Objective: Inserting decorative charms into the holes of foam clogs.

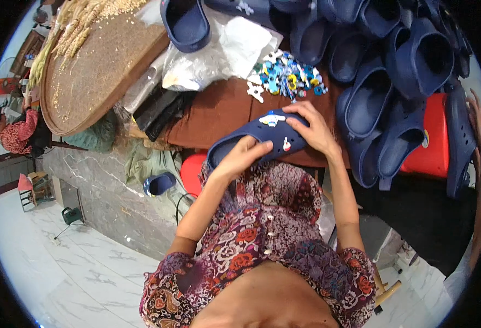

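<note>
Head-worn fisheye, steeply downward, close over lap and table point(218, 109).

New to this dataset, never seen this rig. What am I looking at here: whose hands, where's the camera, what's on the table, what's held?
There is no machine: a person works bare-handed. The one picture comes from a fisheye camera on that person's head, looking down, so straight edges bend near the rim and the forearms enter from below. Both hands hold a dark blue clog at the edge of a brown table: the left hand grips its near side, the right hand lies over its toe. The clog already carries small charms. More coloured charms lie in a heap behind it, beside a pile of blue clogs, plastic bags and a round woven tray.
</note>
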{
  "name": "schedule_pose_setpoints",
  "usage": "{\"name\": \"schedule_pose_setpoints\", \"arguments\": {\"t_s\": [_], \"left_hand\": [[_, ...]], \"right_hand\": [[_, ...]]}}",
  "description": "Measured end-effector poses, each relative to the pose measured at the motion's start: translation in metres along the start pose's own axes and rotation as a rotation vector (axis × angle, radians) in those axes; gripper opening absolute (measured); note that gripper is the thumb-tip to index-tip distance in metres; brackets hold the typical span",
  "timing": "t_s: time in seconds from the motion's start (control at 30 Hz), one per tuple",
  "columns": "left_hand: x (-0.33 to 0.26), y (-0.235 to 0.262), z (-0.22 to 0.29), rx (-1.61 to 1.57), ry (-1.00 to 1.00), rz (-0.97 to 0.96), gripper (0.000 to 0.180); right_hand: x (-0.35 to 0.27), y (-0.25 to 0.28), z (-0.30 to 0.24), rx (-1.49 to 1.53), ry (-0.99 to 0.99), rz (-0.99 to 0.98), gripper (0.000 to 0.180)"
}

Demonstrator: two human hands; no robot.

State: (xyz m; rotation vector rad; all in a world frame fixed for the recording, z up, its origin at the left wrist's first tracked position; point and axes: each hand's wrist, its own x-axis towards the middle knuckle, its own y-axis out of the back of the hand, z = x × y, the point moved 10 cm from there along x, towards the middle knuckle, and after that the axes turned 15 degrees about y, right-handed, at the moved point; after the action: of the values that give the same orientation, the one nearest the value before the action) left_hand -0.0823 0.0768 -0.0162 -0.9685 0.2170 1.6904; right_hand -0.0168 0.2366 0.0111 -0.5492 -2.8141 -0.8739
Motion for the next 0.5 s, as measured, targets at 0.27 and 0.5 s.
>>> {"name": "schedule_pose_setpoints", "arguments": {"t_s": [0.27,0.5], "left_hand": [[-0.004,-0.004,-0.014,-0.01,-0.185,0.09,0.035],[-0.01,-0.005,-0.006,-0.117,-0.263,0.119,0.035]], "right_hand": [[0.01,0.015,-0.007,0.023,-0.065,0.102,0.031],[0.066,0.065,0.016,0.08,-0.085,0.382,0.033]]}}
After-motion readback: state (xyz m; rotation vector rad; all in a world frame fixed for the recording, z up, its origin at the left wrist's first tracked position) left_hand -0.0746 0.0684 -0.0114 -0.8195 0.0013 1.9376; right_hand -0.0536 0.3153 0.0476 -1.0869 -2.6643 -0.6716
